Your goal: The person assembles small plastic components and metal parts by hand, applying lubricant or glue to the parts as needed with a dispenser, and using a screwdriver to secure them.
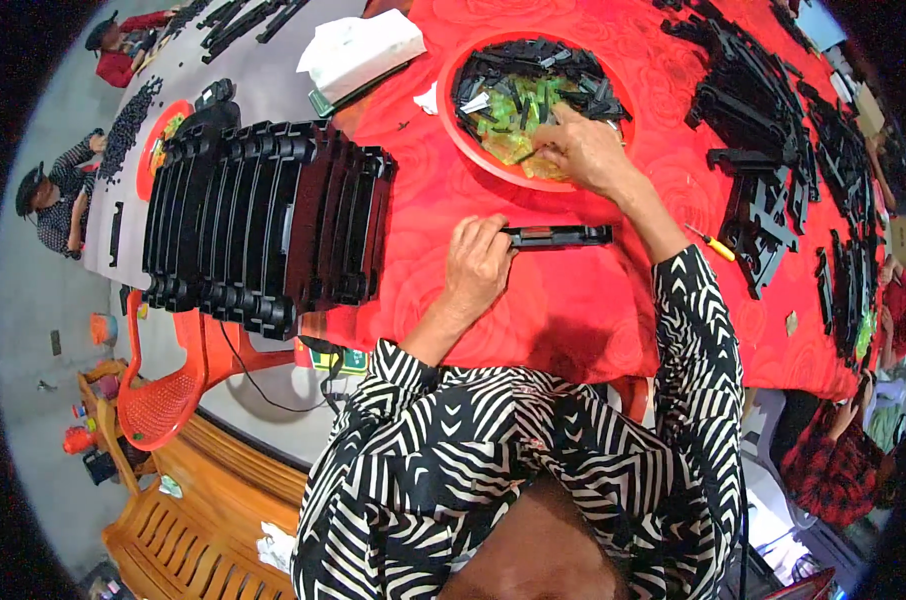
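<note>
My left hand (478, 262) is closed on the left end of a long, narrow black plastic part (563, 237), which lies crosswise on the red cloth before me. Just beyond it, my right hand (591, 148) reaches over the near right side of a red basin (508, 182). Its fingers are bent together among the pieces; whatever is between them is too small to make out. Small black plastic pieces (543, 55) fill the basin's far side, with yellow-green translucent pieces (513, 125) nearer me and a few white ones.
Left of my hands stands a big row of black plastic frames (243, 225). A tissue pack (358, 55) sits behind it. Heaps of black parts (758, 110) cover the right side, near a yellow-handled screwdriver (713, 243). A red chair (168, 400) and wooden bench (198, 500) are lower left; other people sit around.
</note>
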`<state>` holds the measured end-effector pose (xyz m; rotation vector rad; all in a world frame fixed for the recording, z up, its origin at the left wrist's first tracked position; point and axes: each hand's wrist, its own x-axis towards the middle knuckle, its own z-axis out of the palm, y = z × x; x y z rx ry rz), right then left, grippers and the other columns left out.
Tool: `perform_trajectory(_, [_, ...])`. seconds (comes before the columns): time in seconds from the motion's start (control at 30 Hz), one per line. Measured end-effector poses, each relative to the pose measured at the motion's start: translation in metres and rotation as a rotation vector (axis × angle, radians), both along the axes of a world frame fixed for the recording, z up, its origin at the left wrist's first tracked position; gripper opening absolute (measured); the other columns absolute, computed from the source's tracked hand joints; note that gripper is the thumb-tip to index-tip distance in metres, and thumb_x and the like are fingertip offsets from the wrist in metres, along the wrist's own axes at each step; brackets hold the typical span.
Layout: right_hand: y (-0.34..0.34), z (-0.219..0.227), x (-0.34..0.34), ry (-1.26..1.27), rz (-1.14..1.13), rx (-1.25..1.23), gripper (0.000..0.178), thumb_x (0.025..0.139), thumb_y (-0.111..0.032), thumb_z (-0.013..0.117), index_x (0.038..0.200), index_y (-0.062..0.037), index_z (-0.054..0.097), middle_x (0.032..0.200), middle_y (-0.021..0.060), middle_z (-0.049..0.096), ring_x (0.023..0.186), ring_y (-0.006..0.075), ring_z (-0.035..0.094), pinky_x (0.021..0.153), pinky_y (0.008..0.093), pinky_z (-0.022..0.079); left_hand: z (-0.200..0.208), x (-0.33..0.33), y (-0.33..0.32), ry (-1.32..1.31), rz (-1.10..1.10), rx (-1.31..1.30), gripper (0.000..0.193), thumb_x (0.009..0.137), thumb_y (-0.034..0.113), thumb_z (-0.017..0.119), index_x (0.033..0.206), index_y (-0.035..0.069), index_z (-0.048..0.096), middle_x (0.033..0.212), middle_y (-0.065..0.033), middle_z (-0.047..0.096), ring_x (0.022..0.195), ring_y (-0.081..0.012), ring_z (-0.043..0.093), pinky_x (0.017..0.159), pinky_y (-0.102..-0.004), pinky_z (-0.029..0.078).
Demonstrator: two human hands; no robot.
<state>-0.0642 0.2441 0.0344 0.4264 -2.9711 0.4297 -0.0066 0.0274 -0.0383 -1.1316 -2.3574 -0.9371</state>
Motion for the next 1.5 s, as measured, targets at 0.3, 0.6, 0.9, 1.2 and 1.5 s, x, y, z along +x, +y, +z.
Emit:
perform_trajectory(0.3, [-0.005,0.038,0.075,0.177,-0.057,-0.420,0.013,0.082,-0.013,0.058,0.093,-0.0050,0.057,0.079,0.0077,0.056,0.069,0.0221,0.057,0.061,0.0331,0.045,0.042,0.008,-0.014,-0.055,0.069,0.086,0.031,0.067,0.006,0.070,0.094,0.000,0.057,0.095,-0.0127,0.057,0.084,-0.0285,0.055,0.079,-0.0381,0.045])
perform_trajectory(0.6, [-0.034,0.027,0.111,-0.460,-0.067,-1.079,0.012,0.079,-0.006,0.061,0.089,-0.0027,0.056,0.075,-0.0046,0.052,0.065,0.0013,0.046,0.054,0.0195,0.037,0.070,0.015,-0.003,-1.210,-0.187,0.616,0.015,0.082,0.003,0.062,0.096,0.000,0.058,0.077,-0.0035,0.062,0.064,-0.0069,0.057,0.057,-0.0201,0.046])
perform_trajectory(0.9, [-0.033,0.016,0.132,0.290,0.138,-0.478,0.023,0.068,-0.003,0.070,0.089,-0.0051,0.061,0.070,0.0072,0.054,0.060,0.0219,0.053,0.049,0.0310,0.042,0.065,0.007,-0.008,-1.896,-0.256,0.859,0.005,0.081,0.003,0.059,0.085,0.000,0.060,0.070,-0.0076,0.061,0.055,-0.0109,0.056,0.054,-0.0244,0.048])
perform_trajectory(1.2, [-0.038,0.005,0.145,0.208,-0.054,-0.617,0.011,0.073,-0.007,0.068,0.079,-0.0034,0.058,0.071,0.0084,0.056,0.059,0.0211,0.054,0.051,0.0319,0.044,0.061,0.027,-0.008,-1.736,-0.242,0.775,0.012,0.086,0.010,0.057,0.084,-0.001,0.059,0.070,-0.0075,0.062,0.054,-0.0113,0.056,0.052,-0.0243,0.048])
perform_trajectory(1.5, [-0.040,-0.016,0.113,-0.238,-0.585,-0.759,0.020,0.080,-0.018,0.062,0.074,0.0006,0.060,0.061,0.0083,0.052,0.058,0.0175,0.050,0.053,0.0327,0.040,0.046,0.010,-0.026,-0.151,0.065,0.068,0.020,0.069,0.008,0.068,0.087,0.003,0.060,0.093,-0.0102,0.055,0.094,-0.0286,0.052,0.078,-0.0392,0.039])
